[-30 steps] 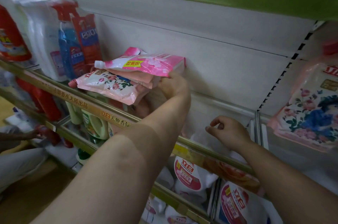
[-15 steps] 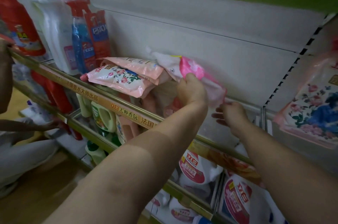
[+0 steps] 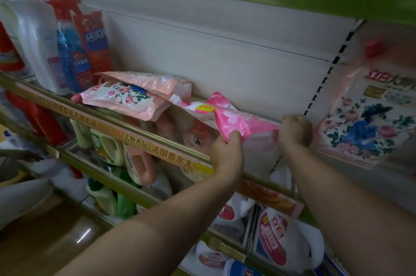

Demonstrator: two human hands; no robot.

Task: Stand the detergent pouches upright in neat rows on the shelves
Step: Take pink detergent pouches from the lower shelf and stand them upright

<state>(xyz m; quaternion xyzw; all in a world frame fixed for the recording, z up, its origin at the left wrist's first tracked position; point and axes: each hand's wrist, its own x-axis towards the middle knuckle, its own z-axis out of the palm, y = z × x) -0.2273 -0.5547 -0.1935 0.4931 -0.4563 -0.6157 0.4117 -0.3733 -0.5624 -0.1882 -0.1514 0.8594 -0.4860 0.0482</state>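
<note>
both hands hold a pink pouch over the shelf rail

at centre frame a bright pink pouch [image 3: 234, 119] lies nearly flat above the shelf's front rail [image 3: 144, 138], its white spout pointing toward the left of the frame. the left hand [image 3: 227, 152] pinches the pouch's lower edge from beneath, thumb curled up over the pink film, so its grip is closed on the pouch. the right hand [image 3: 295, 129] is fisted round the pouch's right end, just right of centre, its grip also closed on the pouch. both forearms reach up from the bottom of the frame.

just left of the held pouch, a floral pouch [image 3: 126, 100] lies on its side on the shelf with its cap end toward the rail, and a pale pink pouch [image 3: 146, 82] lies stacked across the top of it. neither stands upright. the held pouch's spout is close beside this stack; whether they touch is not clear.

at the right edge of the frame, beyond the slotted upright, a large floral pouch [image 3: 369, 118] stands upright in the next bay, blurred. in the upper left are spray bottles [image 3: 76, 50] and a white plastic-wrapped pack [image 3: 33, 34]. on the lower shelves sit jugs [image 3: 108, 147] at lower left and white refill bags [image 3: 283, 237] at lower right.
</note>
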